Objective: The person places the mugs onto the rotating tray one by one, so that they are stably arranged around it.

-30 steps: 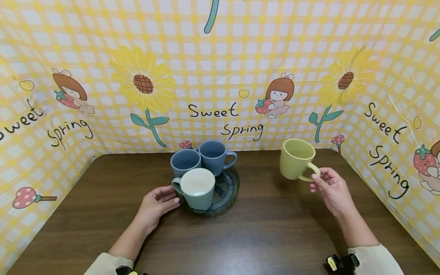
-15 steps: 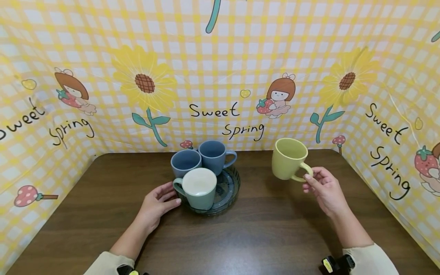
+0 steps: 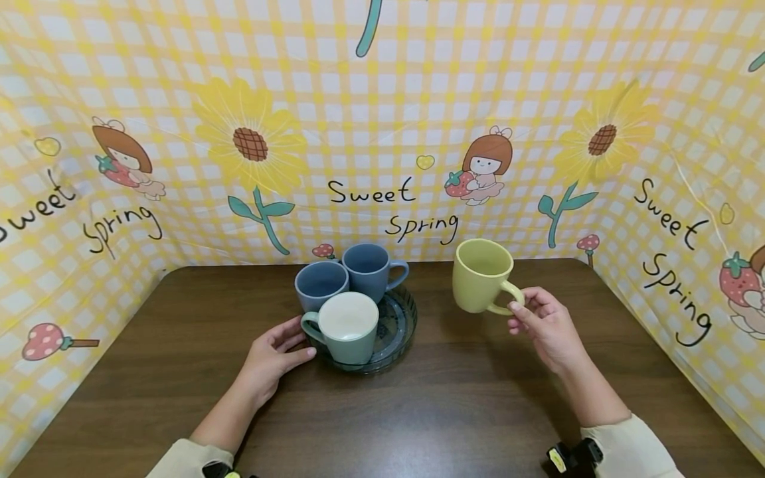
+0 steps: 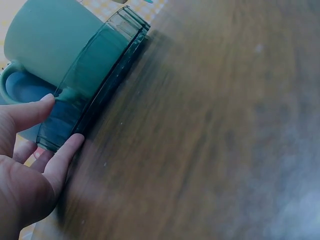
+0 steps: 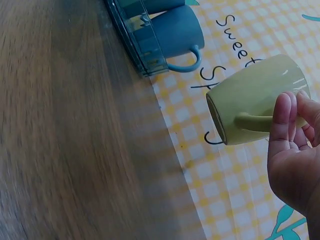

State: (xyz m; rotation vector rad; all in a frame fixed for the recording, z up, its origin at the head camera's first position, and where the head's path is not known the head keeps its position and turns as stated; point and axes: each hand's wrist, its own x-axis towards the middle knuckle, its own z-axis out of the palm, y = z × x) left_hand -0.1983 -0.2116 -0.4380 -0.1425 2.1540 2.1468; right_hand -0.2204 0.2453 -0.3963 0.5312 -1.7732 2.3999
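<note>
My right hand (image 3: 546, 332) pinches the handle of a yellow-green mug (image 3: 478, 282) between thumb and fingers. The mug hangs upright above the table, right of a round dark glass tray (image 3: 403, 325). On that tray stand a pale green mug (image 3: 349, 338) with a white inside, nearest me, and two blue mugs behind it, one at the left (image 3: 321, 285) and one at the back (image 3: 367, 271). My left hand (image 3: 269, 362) holds the tray's left edge. In the left wrist view its thumb (image 4: 37, 112) lies at the glass rim and a finger (image 4: 67, 152) at the base.
The brown wooden table (image 3: 418, 425) reaches back to a yellow checked cloth (image 3: 382, 99) with flowers and lettering, which rises behind and on both sides. The back mug's handle (image 3: 400, 273) points right, toward the yellow-green mug.
My right hand has carried the yellow-green mug left, closer to the tray. On the tray, the pale green mug has shifted slightly right and the back blue mug slightly left. The left hand stays at the edge.
</note>
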